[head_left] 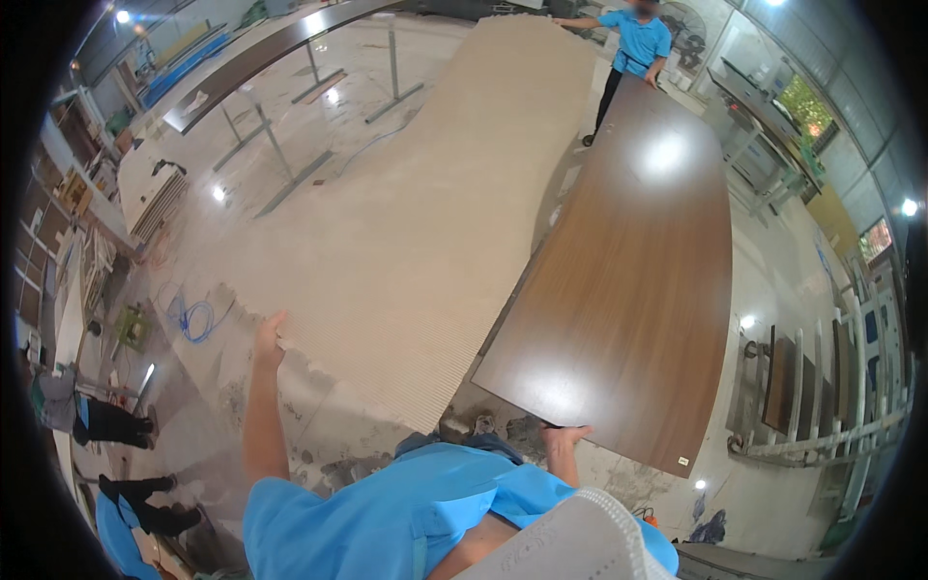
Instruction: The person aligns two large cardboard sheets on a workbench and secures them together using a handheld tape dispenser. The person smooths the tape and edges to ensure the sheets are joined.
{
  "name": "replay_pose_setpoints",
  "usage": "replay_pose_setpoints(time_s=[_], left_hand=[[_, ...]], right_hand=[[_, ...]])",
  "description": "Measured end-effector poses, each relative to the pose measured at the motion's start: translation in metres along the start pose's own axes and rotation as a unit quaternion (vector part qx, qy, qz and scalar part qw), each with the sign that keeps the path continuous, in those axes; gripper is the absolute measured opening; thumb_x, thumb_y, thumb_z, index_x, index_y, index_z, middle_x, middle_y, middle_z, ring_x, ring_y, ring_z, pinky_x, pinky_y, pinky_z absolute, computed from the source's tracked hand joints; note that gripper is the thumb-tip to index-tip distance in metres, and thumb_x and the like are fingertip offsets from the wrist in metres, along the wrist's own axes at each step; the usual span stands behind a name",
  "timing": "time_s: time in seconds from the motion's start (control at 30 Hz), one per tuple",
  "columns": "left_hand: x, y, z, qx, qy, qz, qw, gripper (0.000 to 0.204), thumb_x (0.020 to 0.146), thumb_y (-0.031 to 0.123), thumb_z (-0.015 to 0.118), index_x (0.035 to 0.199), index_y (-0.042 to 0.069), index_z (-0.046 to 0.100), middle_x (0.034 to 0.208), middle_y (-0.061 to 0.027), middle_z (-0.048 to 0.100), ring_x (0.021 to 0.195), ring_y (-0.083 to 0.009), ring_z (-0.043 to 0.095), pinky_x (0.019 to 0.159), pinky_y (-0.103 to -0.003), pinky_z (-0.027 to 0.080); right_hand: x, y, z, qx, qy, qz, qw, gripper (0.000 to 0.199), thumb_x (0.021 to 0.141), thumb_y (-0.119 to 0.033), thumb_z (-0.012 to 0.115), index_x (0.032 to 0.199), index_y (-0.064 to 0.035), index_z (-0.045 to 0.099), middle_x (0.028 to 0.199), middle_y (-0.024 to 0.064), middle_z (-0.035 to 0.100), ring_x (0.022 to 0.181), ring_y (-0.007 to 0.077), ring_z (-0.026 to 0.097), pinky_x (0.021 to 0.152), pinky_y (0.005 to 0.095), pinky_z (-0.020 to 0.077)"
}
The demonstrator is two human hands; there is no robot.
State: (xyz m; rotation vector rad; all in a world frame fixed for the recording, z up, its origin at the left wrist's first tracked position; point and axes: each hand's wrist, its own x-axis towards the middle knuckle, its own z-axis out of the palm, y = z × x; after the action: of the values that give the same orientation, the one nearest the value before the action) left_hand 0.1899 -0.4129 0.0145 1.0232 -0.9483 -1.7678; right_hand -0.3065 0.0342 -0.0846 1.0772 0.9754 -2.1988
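Observation:
My left hand [272, 340] is closed on the near left corner of a long beige sheet [416, 222] with a ribbed near edge. The sheet stretches away to a co-worker [636, 41] in a blue shirt at the far end. To its right lies a long brown wood-grain panel [619, 271], glossy, tilted, with a small pale label in its near corner. My right hand [563, 439] grips the panel's near edge, fingers underneath and partly hidden. One of the co-worker's hands is on the sheet's far edge, the other on the panel's far end.
A dark narrow board [280, 48] rests on metal trestles [280, 145] at the far left. Blue cable [193, 319] lies coiled on the floor. Metal racks [822, 425] with boards stand at right. Other people [111, 416] are at the lower left. Stacked sheets [159, 205] lean at left.

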Motion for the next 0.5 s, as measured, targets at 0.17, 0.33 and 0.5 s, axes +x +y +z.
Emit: replay_pose_setpoints(time_s=[0.17, 0.33, 0.5], left_hand=[[-0.026, 0.0, 0.018, 0.067, 0.047, 0.054, 0.995, 0.04, 0.094, 0.014, 0.066, 0.127, -0.007, 0.058, 0.116, -0.0141, 0.067, 0.104, -0.0223, 0.066, 0.09, -0.034, 0.053], [-0.048, -0.02, 0.04, 0.057, 0.151, 0.025, 0.987, 0.043, 0.093, 0.014, 0.069, 0.128, -0.006, 0.056, 0.116, -0.0133, 0.066, 0.102, -0.0232, 0.065, 0.089, -0.032, 0.053], [-0.05, -0.018, 0.043, 0.065, 0.13, 0.04, 0.989, 0.034, 0.093, 0.015, 0.069, 0.117, -0.008, 0.062, 0.109, -0.0153, 0.067, 0.102, -0.0226, 0.066, 0.089, -0.035, 0.054]], right_hand=[[-0.035, -0.036, -0.002, -0.043, 0.045, 0.027, 0.998, 0.083, 0.089, -0.082, 0.017, 0.122, -0.021, 0.062, 0.113, 0.0017, 0.066, 0.091, 0.0238, 0.062, 0.066, 0.0401, 0.0497], [-0.065, -0.063, 0.001, -0.058, 0.04, 0.023, 0.997, 0.077, 0.094, -0.076, 0.023, 0.137, -0.0185, 0.052, 0.132, 0.0059, 0.057, 0.108, 0.0286, 0.059, 0.084, 0.0465, 0.0534], [-0.074, -0.083, -0.001, -0.046, 0.019, 0.037, 0.998, 0.074, 0.097, -0.073, 0.025, 0.137, -0.0161, 0.049, 0.131, 0.0077, 0.057, 0.107, 0.0295, 0.06, 0.085, 0.0475, 0.0548]])
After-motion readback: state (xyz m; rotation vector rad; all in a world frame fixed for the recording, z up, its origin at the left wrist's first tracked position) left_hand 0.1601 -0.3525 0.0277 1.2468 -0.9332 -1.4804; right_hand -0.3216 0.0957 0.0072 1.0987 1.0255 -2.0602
